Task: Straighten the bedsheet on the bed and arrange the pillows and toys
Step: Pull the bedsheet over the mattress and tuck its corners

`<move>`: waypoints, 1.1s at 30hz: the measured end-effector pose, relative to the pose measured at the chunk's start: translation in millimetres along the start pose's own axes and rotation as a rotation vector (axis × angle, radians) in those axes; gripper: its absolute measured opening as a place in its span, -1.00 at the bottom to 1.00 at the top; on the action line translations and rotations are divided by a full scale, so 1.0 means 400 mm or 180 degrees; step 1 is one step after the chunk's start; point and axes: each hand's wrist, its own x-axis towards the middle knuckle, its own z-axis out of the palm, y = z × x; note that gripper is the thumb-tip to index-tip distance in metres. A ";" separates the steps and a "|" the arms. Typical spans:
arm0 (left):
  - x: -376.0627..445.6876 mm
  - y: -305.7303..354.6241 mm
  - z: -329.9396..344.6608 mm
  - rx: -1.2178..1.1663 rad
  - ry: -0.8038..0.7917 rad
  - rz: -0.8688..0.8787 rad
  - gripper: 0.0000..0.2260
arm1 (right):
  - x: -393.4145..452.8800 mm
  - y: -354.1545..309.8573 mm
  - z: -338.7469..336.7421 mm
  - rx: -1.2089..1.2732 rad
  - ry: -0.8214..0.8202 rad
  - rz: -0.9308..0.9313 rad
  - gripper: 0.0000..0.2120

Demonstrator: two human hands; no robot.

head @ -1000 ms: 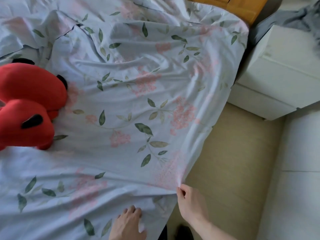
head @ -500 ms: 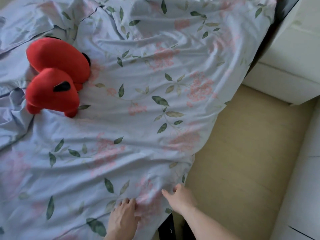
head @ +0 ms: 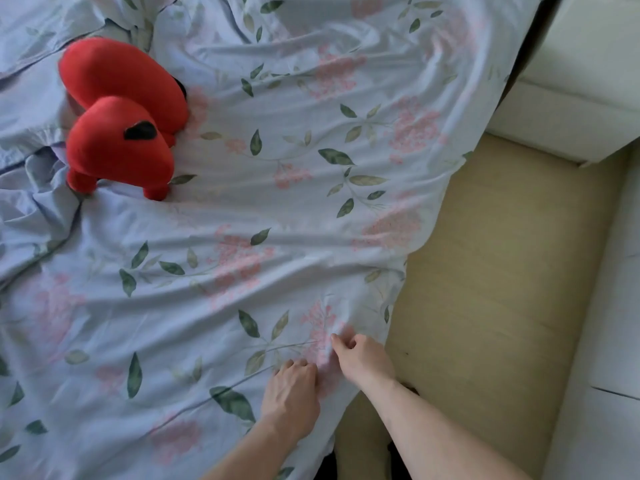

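While the red toy point(head: 121, 116) is lying at the far left of the bed, the left hand point(head: 291, 396) is gripping the bedsheet point(head: 311, 209) and the right hand point(head: 363, 358) is pinching its edge. Pulling evenly toward the floor side should be flattening those creases.

Matt creased cotton-like bedsheet point(head: 277, 209), soft plush red toy point(head: 121, 119), smooth pale floor point(head: 491, 289)

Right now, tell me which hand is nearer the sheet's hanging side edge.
The right hand, pinching the bedsheet beside the floor; the left hand grips farther in.
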 end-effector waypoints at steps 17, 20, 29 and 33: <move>-0.250 -0.245 0.077 -0.0458 -0.0104 -0.0096 -0.81 | -0.175 0.094 0.074 -0.0032 0.0481 -0.0139 -0.63; -0.274 -0.259 0.107 -0.0444 -0.0121 -0.0132 -0.78 | -0.172 0.087 0.115 -0.0205 0.0101 0.0050 -0.55; -0.273 -0.269 0.166 -0.0552 0.0006 -0.0261 -0.71 | -0.176 0.105 0.266 0.0166 0.0309 -0.0138 -0.72; -0.306 -0.270 0.164 -0.0519 0.0027 -0.0269 -0.70 | -0.231 0.128 0.237 -0.0101 0.0429 -0.0298 -0.65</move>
